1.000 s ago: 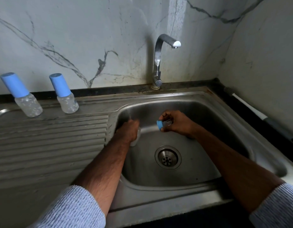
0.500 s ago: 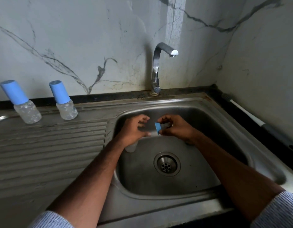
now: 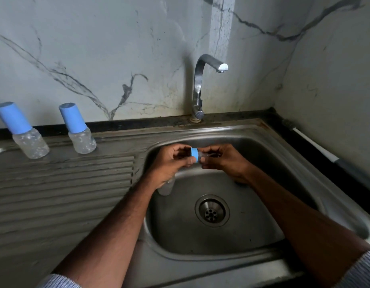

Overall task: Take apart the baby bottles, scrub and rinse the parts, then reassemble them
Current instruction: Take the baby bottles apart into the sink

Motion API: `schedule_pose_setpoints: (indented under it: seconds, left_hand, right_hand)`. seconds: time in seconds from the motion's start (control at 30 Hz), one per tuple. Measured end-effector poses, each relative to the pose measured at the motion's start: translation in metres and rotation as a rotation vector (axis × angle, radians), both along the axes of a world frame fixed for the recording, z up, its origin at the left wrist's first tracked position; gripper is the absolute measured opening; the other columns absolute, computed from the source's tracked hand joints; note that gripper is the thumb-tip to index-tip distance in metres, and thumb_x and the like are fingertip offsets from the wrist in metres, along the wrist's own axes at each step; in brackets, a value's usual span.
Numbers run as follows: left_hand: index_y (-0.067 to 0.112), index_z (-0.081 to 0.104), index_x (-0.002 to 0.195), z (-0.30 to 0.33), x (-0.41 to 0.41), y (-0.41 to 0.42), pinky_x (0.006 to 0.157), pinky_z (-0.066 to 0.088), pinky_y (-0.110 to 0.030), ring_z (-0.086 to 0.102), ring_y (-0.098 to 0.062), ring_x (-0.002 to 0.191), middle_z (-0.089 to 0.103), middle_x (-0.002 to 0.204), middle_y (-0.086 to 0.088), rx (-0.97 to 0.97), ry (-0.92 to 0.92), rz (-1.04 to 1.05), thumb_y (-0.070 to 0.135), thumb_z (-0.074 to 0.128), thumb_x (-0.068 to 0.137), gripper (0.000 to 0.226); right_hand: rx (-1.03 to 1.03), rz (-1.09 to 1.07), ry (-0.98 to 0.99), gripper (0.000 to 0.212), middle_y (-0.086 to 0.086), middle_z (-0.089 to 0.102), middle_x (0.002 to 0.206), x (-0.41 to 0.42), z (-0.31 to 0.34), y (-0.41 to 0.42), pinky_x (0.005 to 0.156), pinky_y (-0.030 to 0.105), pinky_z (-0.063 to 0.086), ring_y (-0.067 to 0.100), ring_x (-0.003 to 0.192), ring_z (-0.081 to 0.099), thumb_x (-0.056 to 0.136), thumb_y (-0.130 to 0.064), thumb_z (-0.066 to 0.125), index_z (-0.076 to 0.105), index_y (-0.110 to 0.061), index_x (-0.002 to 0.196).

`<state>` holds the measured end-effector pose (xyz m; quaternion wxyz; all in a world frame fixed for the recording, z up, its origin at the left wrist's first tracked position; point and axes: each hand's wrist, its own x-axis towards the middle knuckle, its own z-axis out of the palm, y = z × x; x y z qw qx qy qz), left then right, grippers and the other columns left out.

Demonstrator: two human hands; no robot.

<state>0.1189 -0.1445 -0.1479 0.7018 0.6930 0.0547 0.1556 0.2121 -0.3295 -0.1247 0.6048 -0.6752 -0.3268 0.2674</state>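
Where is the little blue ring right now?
The blue ring is over the sink, pinched between the left hand and right hand, below the tap.

The left hand [image 3: 169, 163] hides most of a clear bottle [image 3: 166, 188]; the right hand [image 3: 223, 161] covers the clear part behind the blue ring [image 3: 194, 155].
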Motion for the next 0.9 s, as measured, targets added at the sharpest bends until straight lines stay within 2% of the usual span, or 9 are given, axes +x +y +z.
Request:
schedule_pose_setpoints:
  seconds: [0.1,0.2,0.33,0.47,0.57,0.63,0.73,0.8,0.9]
  left_hand:
    - [0.000,0.063,0.121,-0.001,0.001,0.000,0.071,0.056,-0.023,0.069,-0.013,0.081,0.071,0.105,-0.019,0.023,-0.013,-0.010,-0.008,0.074,0.079,0.043]
    - [-0.007,0.062,0.123,-0.001,0.001,0.001,0.071,0.055,-0.023,0.070,-0.013,0.083,0.071,0.107,-0.020,0.039,-0.013,-0.023,-0.006,0.073,0.082,0.043]
    - [-0.001,0.067,0.117,0.002,0.000,-0.003,0.077,0.058,-0.028,0.072,-0.019,0.087,0.074,0.104,-0.017,0.068,-0.001,-0.033,-0.002,0.076,0.080,0.038]
    - [0.021,0.073,0.106,-0.004,0.003,-0.005,0.094,0.055,-0.049,0.073,-0.027,0.095,0.077,0.099,-0.007,0.187,0.028,-0.006,0.034,0.090,0.063,0.048]
    - [0.020,0.071,0.111,-0.007,0.004,-0.005,0.096,0.054,-0.052,0.073,-0.024,0.098,0.076,0.102,-0.004,0.192,0.031,0.034,0.050,0.088,0.059,0.063]
    - [0.016,0.070,0.112,-0.005,0.002,-0.005,0.096,0.054,-0.050,0.073,-0.026,0.098,0.076,0.102,-0.007,0.138,0.023,0.042,0.042,0.087,0.063,0.058]
    - [0.017,0.070,0.107,-0.003,0.000,-0.003,0.093,0.055,-0.042,0.073,-0.023,0.095,0.076,0.101,-0.009,0.130,0.024,0.001,0.021,0.083,0.077,0.033]
    - [0.013,0.069,0.107,-0.004,0.000,0.001,0.090,0.054,-0.036,0.071,-0.019,0.092,0.075,0.102,-0.011,0.071,0.027,-0.007,0.007,0.076,0.084,0.025]
    - [0.004,0.067,0.113,-0.003,-0.001,0.004,0.087,0.055,-0.031,0.070,-0.018,0.092,0.074,0.105,-0.013,0.028,0.043,-0.033,0.002,0.071,0.087,0.027]
  right_hand:
    - [0.009,-0.049,-0.050,0.026,0.009,0.075,0.109,-0.002,0.002,0.000,0.089,0.035,0.059,0.023,0.103,0.072,0.089,-0.004,0.071,0.072,-0.006,0.115]
    - [0.011,-0.141,-0.083,0.023,0.013,0.075,0.102,-0.006,0.003,0.005,0.081,0.031,0.061,0.023,0.094,0.073,0.088,-0.002,0.072,0.071,0.001,0.110]
    - [0.001,-0.291,-0.118,0.014,0.016,0.076,0.090,-0.009,0.001,0.014,0.071,0.028,0.061,0.022,0.077,0.074,0.085,0.000,0.075,0.075,0.000,0.099]
    - [-0.056,-0.432,-0.216,0.014,0.009,0.076,0.079,-0.009,-0.003,0.020,0.069,0.027,0.061,0.017,0.071,0.073,0.078,0.003,0.081,0.077,-0.008,0.085]
    - [-0.038,-0.439,-0.254,0.020,0.004,0.075,0.074,-0.011,-0.002,0.021,0.068,0.026,0.060,0.015,0.070,0.073,0.075,0.003,0.083,0.074,-0.015,0.074]
    - [-0.014,-0.371,-0.239,0.016,0.004,0.075,0.076,-0.010,-0.001,0.019,0.072,0.029,0.061,0.017,0.074,0.075,0.077,0.002,0.082,0.074,-0.013,0.076]
    - [-0.042,-0.205,-0.198,0.013,0.005,0.077,0.088,-0.007,0.003,0.010,0.082,0.036,0.061,0.019,0.086,0.075,0.080,0.002,0.078,0.075,-0.009,0.086]
    - [-0.063,-0.116,-0.171,0.022,-0.001,0.078,0.092,-0.005,0.006,0.004,0.083,0.031,0.059,0.014,0.090,0.074,0.080,0.005,0.077,0.076,-0.014,0.090]
    - [-0.106,-0.067,-0.214,0.030,-0.007,0.077,0.091,-0.006,0.009,0.001,0.083,0.022,0.058,0.007,0.091,0.073,0.081,0.008,0.075,0.075,-0.019,0.093]
